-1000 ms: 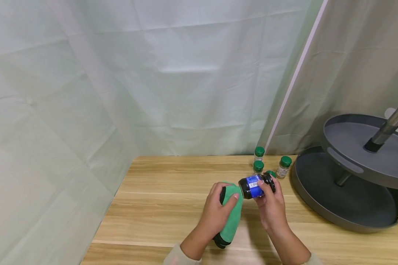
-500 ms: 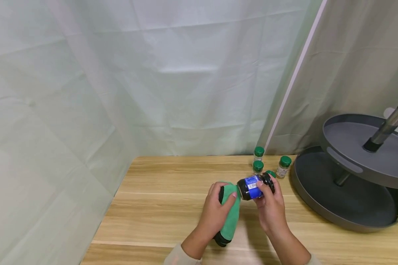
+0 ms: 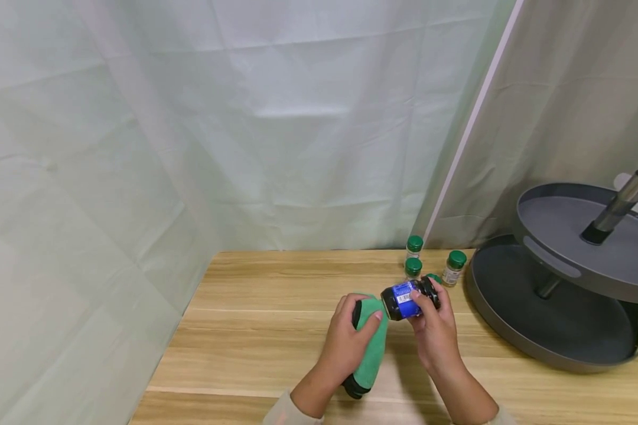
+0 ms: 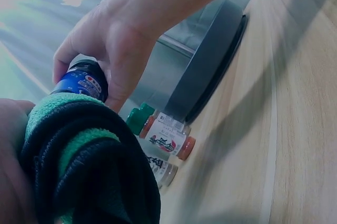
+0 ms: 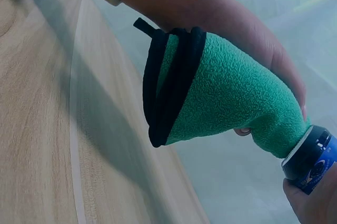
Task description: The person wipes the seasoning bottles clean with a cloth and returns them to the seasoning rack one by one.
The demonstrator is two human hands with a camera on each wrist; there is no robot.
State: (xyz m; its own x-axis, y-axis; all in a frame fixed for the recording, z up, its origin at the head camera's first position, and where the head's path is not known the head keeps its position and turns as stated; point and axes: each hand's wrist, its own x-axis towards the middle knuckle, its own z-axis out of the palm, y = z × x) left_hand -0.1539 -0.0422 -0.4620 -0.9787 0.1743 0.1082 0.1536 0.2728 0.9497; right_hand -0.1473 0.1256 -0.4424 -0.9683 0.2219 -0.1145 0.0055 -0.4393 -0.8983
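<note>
My left hand (image 3: 342,342) grips a folded green cloth (image 3: 374,348) with black edging. In my right hand (image 3: 435,330) is a dark jar (image 3: 404,300) with a blue label and a black lid, tipped on its side above the table. The jar's base meets the upper part of the cloth. From the right wrist, the green towelling (image 5: 237,92) shows bunched against the jar's end (image 5: 310,155). Seen from the left wrist, the cloth's layered black edges (image 4: 100,166) cover the lower part of the jar (image 4: 81,82), and the right fingers wrap its far side.
Behind the right hand stand several small spice bottles with green caps, one bottle (image 3: 454,268) near the tray. A dark grey two-tier round tray (image 3: 489,316) with a metal post (image 3: 624,203) occupies the right side. Pale curtains (image 3: 319,147) hang behind the wooden table (image 3: 255,330).
The cloth and the jar shift slightly left and then the cloth back right, staying against each other. Both hands keep their holds.
</note>
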